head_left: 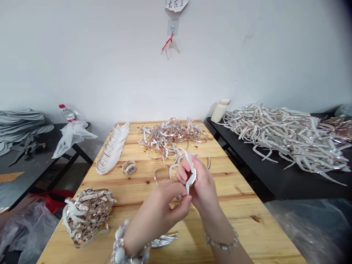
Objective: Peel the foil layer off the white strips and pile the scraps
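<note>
Over the ctr. of the wooden table [236,216], head view (sole view): a curved white strip [193,175] is held up btwn both hands, clear of the tabletop. Its long axis is set approx. away from the body, w/ an S-bend; the upper, free end is tipped to the left, toward the tangle of strips [176,134] beyond.

The near end is pinched btwn thumb and fingertips of the L hand [167,198], which is brought in from the lower left. The bend is gripped by the R hand [203,179] from the right, thumb raised alongside, fingers curled behind. Neither hand is nearer: both are in contact, R at mid-length, L at the near end. Exact finger contact behind the strip is hidden; cannot be told.

Also noted: row of white strips [114,148], far left on the table; watch [129,167] beside it; pile of rose-gold pieces [90,212], near left; silver strips [165,240], partly hidden by the L forearm. On the dark side table [253,168], R side, a large heap of strips [280,135] is seen.
</note>
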A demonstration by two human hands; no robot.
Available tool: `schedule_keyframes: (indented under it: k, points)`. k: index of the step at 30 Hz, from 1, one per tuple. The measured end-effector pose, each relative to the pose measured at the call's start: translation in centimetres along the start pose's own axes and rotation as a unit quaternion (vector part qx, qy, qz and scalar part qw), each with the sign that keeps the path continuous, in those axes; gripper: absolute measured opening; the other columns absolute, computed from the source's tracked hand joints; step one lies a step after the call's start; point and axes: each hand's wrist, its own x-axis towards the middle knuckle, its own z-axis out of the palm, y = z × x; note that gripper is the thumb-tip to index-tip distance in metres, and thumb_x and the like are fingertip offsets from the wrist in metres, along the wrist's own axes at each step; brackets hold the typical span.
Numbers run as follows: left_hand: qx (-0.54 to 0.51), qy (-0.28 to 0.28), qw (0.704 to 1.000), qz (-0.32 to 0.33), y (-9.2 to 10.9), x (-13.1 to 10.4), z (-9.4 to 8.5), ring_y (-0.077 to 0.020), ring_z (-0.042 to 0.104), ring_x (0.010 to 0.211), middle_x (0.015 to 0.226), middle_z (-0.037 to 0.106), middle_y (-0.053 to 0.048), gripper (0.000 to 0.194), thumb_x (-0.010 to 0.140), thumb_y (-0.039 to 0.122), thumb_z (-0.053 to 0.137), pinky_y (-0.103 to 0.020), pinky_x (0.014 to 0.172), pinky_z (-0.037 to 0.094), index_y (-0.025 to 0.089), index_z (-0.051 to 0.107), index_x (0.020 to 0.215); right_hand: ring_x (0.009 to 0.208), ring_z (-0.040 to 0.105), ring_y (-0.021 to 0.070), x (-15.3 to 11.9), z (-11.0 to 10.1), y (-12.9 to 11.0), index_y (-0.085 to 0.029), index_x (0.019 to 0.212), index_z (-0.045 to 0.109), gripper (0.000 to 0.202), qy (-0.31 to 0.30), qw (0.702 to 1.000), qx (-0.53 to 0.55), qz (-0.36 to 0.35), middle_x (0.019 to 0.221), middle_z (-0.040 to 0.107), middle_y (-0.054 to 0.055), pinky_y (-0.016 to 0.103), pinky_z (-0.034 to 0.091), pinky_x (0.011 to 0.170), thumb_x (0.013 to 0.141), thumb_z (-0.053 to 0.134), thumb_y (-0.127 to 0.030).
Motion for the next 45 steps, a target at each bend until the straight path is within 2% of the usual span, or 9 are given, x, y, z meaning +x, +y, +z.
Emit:
schedule_keyframes:
  k: [7,14,21,24,27,30,34,40,45]
  points:
    - [0.0,-0.029,0.998,0.064,0.1,0.0,0.4,-0.0129,0.05,0.072,0.07,0.053,0.0,0.02,0.081,0.008,0.05,-0.024,0.071,0.042,0.017,0.045,0.064,0.037,0.031,0.0058,1.0,-0.7,-0.4,-0.018,0.058,0.042,0.035,-0.014,0.991,0.099,0.087,0.044,0.039,-0.006,0.016,0.03,0.036,0.084,0.055,-0.039]
    - [0.0,-0.05,0.993,0.105,0.4,-0.1,0.4,-0.0149,0.055,0.076,0.072,0.058,-0.003,0.018,0.077,0.004,0.046,-0.025,0.074,0.047,0.018,0.05,0.066,0.038,0.028,0.0049,2.1,-1.7,-0.5,-0.019,0.06,0.039,0.032,-0.016,0.976,0.175,0.125,0.048,0.032,-0.009,0.013,0.03,0.035,0.086,0.055,-0.027]
    - [0.012,-0.065,0.991,0.119,0.5,-0.6,-0.1,-0.0153,0.057,0.073,0.067,0.058,-0.002,0.017,0.076,0.005,0.046,-0.026,0.076,0.048,0.018,0.053,0.068,0.04,0.032,0.0044,3.0,-2.4,0.0,-0.018,0.061,0.041,0.032,-0.013,0.97,0.186,0.153,0.051,0.034,-0.008,0.01,0.031,0.037,0.09,0.053,-0.028]
    - [-0.009,-0.044,0.995,0.092,0.7,-0.6,-0.6,-0.0155,0.058,0.075,0.071,0.061,-0.003,0.016,0.078,0.006,0.047,-0.027,0.079,0.048,0.018,0.055,0.07,0.042,0.036,0.0055,2.9,-2.3,0.1,-0.017,0.063,0.048,0.041,-0.034,0.979,0.148,0.134,0.053,0.04,-0.006,0.014,0.034,0.039,0.088,0.051,-0.048]
    - [-0.024,0.008,0.998,0.058,0.8,-0.5,-1.0,-0.016,0.057,0.078,0.076,0.062,-0.003,0.016,0.082,0.008,0.045,-0.03,0.084,0.048,0.018,0.054,0.071,0.047,0.044,0.009,2.4,-2.0,0.2,-0.017,0.073,0.058,0.052,-0.061,0.993,0.069,0.074,0.058,0.05,-0.002,0.019,0.037,0.041,0.078,0.051,-0.068]
    - [-0.032,0.041,0.998,0.046,0.9,-0.4,-0.9,-0.0162,0.056,0.081,0.077,0.061,-0.004,0.018,0.084,0.009,0.043,-0.031,0.086,0.047,0.018,0.051,0.07,0.051,0.047,0.0092,1.8,-1.6,0.5,-0.018,0.087,0.062,0.041,-0.076,0.996,-0.03,0.024,0.069,0.058,0.0,0.019,0.035,0.043,0.076,0.063,-0.058]
    - [-0.031,0.008,0.997,0.072,0.8,-0.4,-0.7,-0.0152,0.055,0.08,0.077,0.059,-0.004,0.018,0.081,0.006,0.044,-0.03,0.087,0.047,0.017,0.049,0.068,0.05,0.043,0.0078,1.3,-1.5,1.0,-0.016,0.07,0.059,0.036,-0.064,0.99,-0.125,0.012,0.061,0.053,0.0,0.019,0.031,0.045,0.085,0.058,-0.048]
    - [0.014,-0.009,0.995,0.093,0.7,-0.4,-0.6,-0.0141,0.052,0.081,0.076,0.057,-0.003,0.017,0.076,0.003,0.047,-0.031,0.098,0.041,0.016,0.05,0.067,0.043,0.034,0.0052,1.3,-1.3,0.5,-0.016,0.067,0.056,0.034,-0.03,0.993,-0.11,0.007,0.054,0.049,-0.003,0.017,0.019,0.038,0.08,0.063,-0.046]
    - [0.044,-0.012,0.992,0.119,0.6,-0.4,-0.3,-0.0144,0.05,0.078,0.071,0.055,-0.002,0.018,0.071,-0.001,0.047,-0.03,0.094,0.043,0.017,0.049,0.064,0.035,0.022,0.0012,1.2,-1.0,0.4,-0.016,0.068,0.055,0.036,-0.007,0.991,-0.134,0.001,0.049,0.047,-0.006,0.015,0.013,0.034,0.08,0.063,-0.048]
